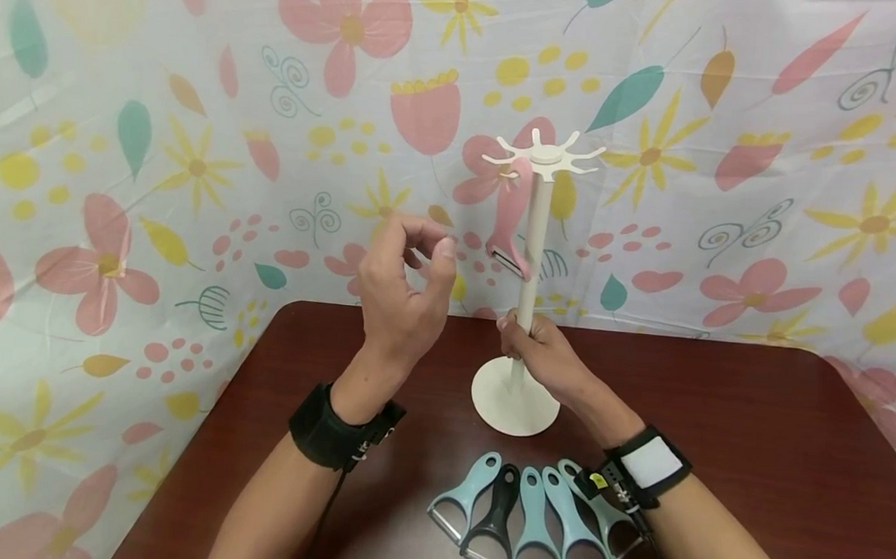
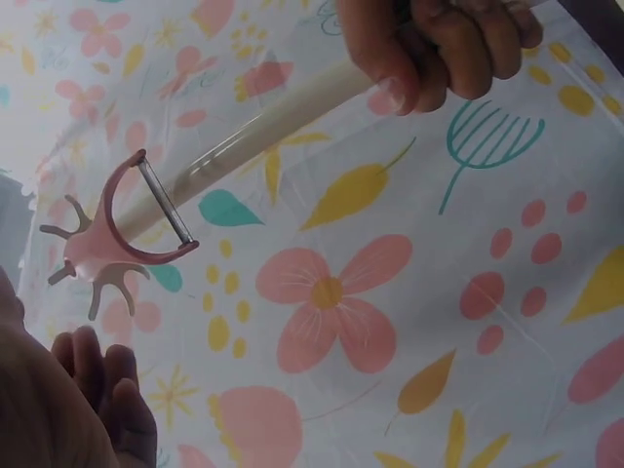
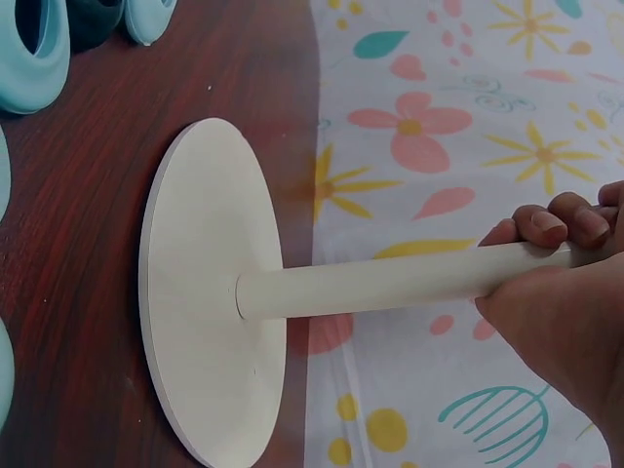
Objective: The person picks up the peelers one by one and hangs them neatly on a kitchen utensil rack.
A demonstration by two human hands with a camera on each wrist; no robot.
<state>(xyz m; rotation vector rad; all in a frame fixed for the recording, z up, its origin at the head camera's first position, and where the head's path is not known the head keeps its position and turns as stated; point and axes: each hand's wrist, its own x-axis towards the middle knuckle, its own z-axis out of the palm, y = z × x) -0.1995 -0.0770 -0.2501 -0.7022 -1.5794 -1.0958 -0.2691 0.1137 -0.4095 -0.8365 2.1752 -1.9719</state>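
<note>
Head: pink peeler point(image 1: 510, 205) hangs from top of cream stand point(image 1: 538, 225), 8 o'clock; right hand point(image 1: 546, 350), fingers grasping pole point(image 1: 527, 304); left hand point(image 1: 406, 293), pole's 9 o'clock, fingers loosely bent, holding nothing; five peelers point(image 1: 533, 512) on table point(image 1: 748, 459), base's point(image 1: 504, 407) 6 o'clock.
Left wrist: blade point(image 2: 168, 202) shows broadside, foreshortened in head view.
Right wrist: base fills centre-left, outside left wrist's frame.

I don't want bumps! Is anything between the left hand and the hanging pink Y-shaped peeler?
Nothing visible: just an open gap separates the left hand from the pink peeler. The cream round pole stands on the peeler's far side.
</note>
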